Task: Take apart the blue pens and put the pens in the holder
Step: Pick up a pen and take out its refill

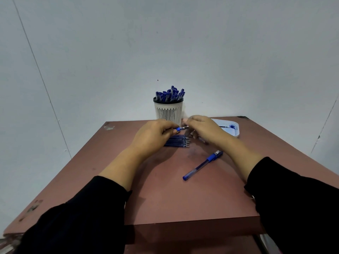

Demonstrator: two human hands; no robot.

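Observation:
My left hand [156,133] grips a blue pen [178,128] whose blue grip and metal tip stick out to the right. My right hand [200,128] pinches that tip end from the other side. Both hands hover just in front of the white slotted holder [168,112], which stands at the table's far edge and is filled with several blue pens [170,95]. Under the hands, a row of several blue ink refills [178,141] lies flat. One whole blue pen [202,165] lies diagonally on the table, nearer to me on the right.
A white tray [236,132] with blue ink stains and a small dark part sits at the far right of the brown table [165,195]. A grey wall rises right behind the table. My black sleeves cover both forearms.

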